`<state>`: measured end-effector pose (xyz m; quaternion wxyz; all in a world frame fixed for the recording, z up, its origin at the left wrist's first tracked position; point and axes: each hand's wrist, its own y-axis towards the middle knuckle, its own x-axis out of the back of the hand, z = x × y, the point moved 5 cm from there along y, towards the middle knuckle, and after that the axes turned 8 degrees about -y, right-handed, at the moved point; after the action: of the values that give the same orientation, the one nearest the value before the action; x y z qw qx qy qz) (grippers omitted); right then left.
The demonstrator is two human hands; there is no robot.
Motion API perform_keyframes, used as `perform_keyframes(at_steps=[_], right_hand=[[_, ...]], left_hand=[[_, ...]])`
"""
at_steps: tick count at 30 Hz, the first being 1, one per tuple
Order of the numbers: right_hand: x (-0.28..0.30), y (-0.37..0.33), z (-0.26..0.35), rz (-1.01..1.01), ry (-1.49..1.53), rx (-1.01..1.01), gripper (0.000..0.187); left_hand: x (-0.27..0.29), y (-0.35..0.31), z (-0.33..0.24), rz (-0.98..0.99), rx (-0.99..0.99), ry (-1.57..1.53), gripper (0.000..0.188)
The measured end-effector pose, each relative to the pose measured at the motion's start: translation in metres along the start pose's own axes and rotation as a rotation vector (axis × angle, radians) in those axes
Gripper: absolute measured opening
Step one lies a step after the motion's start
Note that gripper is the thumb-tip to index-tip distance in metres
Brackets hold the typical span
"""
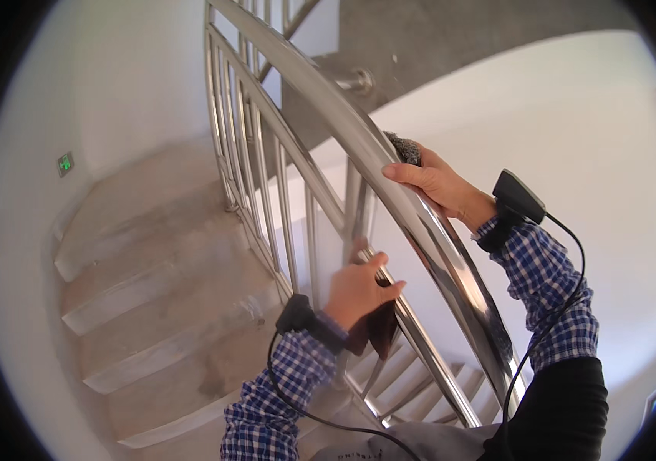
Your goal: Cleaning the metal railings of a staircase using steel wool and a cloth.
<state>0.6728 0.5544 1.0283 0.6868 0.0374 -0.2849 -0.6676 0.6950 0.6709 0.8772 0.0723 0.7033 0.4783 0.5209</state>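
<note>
A thick, shiny metal handrail (320,88) curves down from the top of the view to the lower right. My right hand (439,184) wraps over it, thumb on top, holding a grey fuzzy pad (405,148) against its far side. Lower and to the left, my left hand (357,288) is closed around the thinner middle rail (420,334). From under its fingers hangs a dark reddish-brown cloth (376,332). Part of that cloth is hidden behind the hand and rail, and the hand is slightly blurred.
Concrete steps (159,300) run down the left side beside a white wall (28,253) bearing a green lit sign (65,163). Thin metal balusters (282,203) stand below the rails. More steps (412,384) show through the railing. Cables (581,261) trail from both wrist devices.
</note>
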Motion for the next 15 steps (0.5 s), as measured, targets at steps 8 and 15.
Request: perform_keyframes(at_steps=[8, 15], right_hand=[[0.028, -0.074, -0.040, -0.038, 0.199, 0.057, 0.053], [0.031, -0.130, -0.086, 0.160, 0.378, 0.066, 0.057]], left_hand=[[-0.015, 0.008, 0.004, 0.079, -0.010, 0.046, 0.057], [-0.033, -0.007, 0.031, 0.198, -0.098, -0.053, 0.044]])
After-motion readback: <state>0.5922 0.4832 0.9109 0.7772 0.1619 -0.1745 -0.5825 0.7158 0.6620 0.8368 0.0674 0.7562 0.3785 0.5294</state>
